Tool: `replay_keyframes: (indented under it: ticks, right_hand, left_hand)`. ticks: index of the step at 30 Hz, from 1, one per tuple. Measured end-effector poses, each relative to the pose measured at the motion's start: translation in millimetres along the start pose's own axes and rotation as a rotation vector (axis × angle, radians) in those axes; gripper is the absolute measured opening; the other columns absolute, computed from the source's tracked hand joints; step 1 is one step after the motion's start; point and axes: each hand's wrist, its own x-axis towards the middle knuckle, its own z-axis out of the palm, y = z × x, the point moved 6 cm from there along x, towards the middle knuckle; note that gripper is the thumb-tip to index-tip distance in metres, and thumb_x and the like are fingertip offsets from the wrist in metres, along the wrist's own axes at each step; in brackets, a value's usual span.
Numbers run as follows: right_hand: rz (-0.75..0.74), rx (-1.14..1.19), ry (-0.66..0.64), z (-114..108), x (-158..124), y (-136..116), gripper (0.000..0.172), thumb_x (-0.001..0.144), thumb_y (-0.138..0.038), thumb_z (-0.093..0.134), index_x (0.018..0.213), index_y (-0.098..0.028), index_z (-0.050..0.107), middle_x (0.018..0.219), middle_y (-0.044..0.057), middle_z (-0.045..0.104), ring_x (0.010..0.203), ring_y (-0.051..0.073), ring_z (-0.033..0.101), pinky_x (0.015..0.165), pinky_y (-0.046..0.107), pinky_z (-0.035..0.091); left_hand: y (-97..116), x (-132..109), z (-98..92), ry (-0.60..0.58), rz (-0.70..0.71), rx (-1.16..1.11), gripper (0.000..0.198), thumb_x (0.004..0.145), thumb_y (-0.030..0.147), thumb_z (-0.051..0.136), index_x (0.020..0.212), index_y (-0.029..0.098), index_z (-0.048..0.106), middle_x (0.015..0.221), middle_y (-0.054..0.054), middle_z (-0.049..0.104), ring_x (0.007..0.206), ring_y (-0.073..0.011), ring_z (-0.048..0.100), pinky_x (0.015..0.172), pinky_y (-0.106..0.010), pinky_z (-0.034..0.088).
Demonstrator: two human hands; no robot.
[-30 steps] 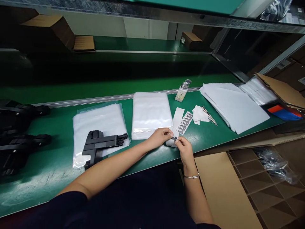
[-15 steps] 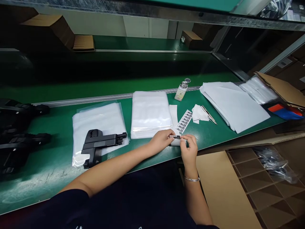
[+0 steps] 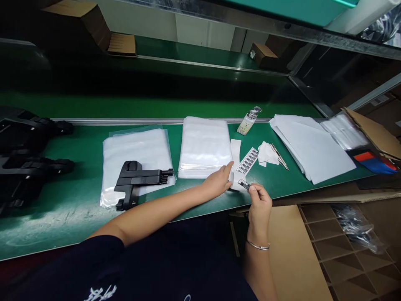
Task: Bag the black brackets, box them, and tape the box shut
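Note:
Pinched between the thumb and fingers of my right hand (image 3: 260, 204) is a small black-and-white label (image 3: 243, 184), held up at an angle. My left hand (image 3: 217, 182) rests at the front right corner of a stack of clear plastic bags (image 3: 205, 144). Its index finger and thumb are apart with nothing seen between them. Just beyond lies a white paper strip (image 3: 235, 150), partly behind the left hand. A sheet of barcode labels (image 3: 248, 161) sits beside it. Left of my forearm, a black device with a jointed arm (image 3: 138, 178) lies on another pile of plastic bags (image 3: 138, 146).
A small bottle with a metal cap (image 3: 247, 123) stands at the back. White wipes (image 3: 267, 154), tweezers (image 3: 279, 157) and a stack of white sheets (image 3: 313, 146) lie rightward. Black devices (image 3: 28, 159) occupy the left end. A divided carton (image 3: 347, 246) stands below the edge.
My hands have come apart. The right hand has moved right and down with the label, turning it; the left has let go and its fingers have spread. The view has shifted slightly.

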Motion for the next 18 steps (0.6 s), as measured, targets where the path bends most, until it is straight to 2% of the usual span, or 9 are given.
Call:
replay_keyframes:
  ticks: [2,4,5,8,10,12,14,16,18]
  right_hand:
    - [0.189,0.194,-0.090,11,5,19,0.031,0.075,-0.049,0.070,0.076,-0.019,0.064,0.092,0.007,0.069,0.080,0.019,0.064,0.072,0.037,0.054]
    - [0.298,0.259,-0.115,17,11,33,0.034,0.069,-0.049,0.075,0.076,-0.017,0.065,0.102,0.010,0.071,0.085,0.021,0.067,0.073,0.038,0.057]
    - [0.314,0.251,-0.106,17,14,36,0.034,0.067,-0.048,0.077,0.075,-0.017,0.065,0.104,0.011,0.071,0.088,0.022,0.067,0.074,0.038,0.057]
    - [0.285,0.187,-0.073,17,21,33,0.031,0.068,-0.045,0.077,0.074,-0.016,0.067,0.103,0.011,0.072,0.089,0.022,0.067,0.072,0.036,0.058]
    - [0.221,0.180,-0.066,23,23,20,0.027,0.071,-0.042,0.075,0.075,-0.016,0.067,0.099,0.010,0.071,0.086,0.021,0.066,0.067,0.033,0.056]
    - [0.136,0.211,-0.093,41,20,2,0.023,0.074,-0.039,0.073,0.074,-0.018,0.066,0.099,0.008,0.070,0.089,0.021,0.065,0.070,0.034,0.055]
    - [0.047,0.207,-0.223,75,10,-19,0.021,0.077,-0.037,0.070,0.070,-0.018,0.064,0.104,0.008,0.069,0.100,0.024,0.063,0.084,0.040,0.052]
    - [-0.039,0.130,-0.423,121,-8,-39,0.022,0.080,-0.037,0.067,0.067,-0.019,0.062,0.112,0.009,0.067,0.113,0.027,0.058,0.100,0.047,0.042]
    - [-0.101,0.014,-0.622,168,-30,-53,0.022,0.082,-0.036,0.064,0.067,-0.021,0.062,0.118,0.010,0.065,0.124,0.029,0.051,0.108,0.050,0.033]
  left_hand:
    - [-2,-15,-27.2,0.077,0.042,0.004,0.068,0.084,0.024,0.059,0.146,0.017,0.031,0.142,-0.018,0.048,0.118,-0.0305,0.058,0.098,-0.044,0.048]
    - [-15,-39,-67.1,0.138,0.065,0.068,0.053,0.089,0.029,0.053,0.139,0.020,0.044,0.140,-0.013,0.052,0.125,-0.0294,0.053,0.103,-0.043,0.044]
    - [-28,-53,-90.6,0.167,0.046,0.112,0.045,0.091,0.032,0.048,0.134,0.020,0.050,0.135,-0.011,0.057,0.125,-0.0287,0.053,0.104,-0.043,0.044]
    - [-87,-105,-163.6,0.336,-0.081,0.218,0.040,0.094,0.037,0.039,0.123,0.021,0.061,0.128,-0.008,0.063,0.123,-0.0275,0.054,0.108,-0.044,0.041]
    - [-130,-142,-191.2,0.379,-0.163,0.242,0.042,0.092,0.038,0.039,0.123,0.019,0.061,0.130,-0.009,0.062,0.127,-0.0276,0.051,0.112,-0.046,0.036]
    - [-163,-171,-193.9,0.363,-0.230,0.184,0.047,0.092,0.038,0.037,0.130,0.016,0.056,0.140,-0.011,0.054,0.134,-0.0268,0.045,0.116,-0.047,0.032]
    - [-178,-189,-180.3,0.383,-0.267,0.104,0.051,0.092,0.035,0.034,0.137,0.014,0.047,0.149,-0.013,0.044,0.141,-0.0254,0.037,0.119,-0.047,0.027]
    - [-177,-196,-160.7,0.444,-0.287,0.049,0.052,0.093,0.029,0.031,0.141,0.014,0.041,0.153,-0.013,0.037,0.145,-0.0239,0.029,0.121,-0.047,0.023]
    - [-167,-196,-141.8,0.493,-0.309,0.006,0.051,0.093,0.025,0.030,0.142,0.015,0.039,0.154,-0.012,0.033,0.147,-0.0232,0.023,0.122,-0.047,0.021]
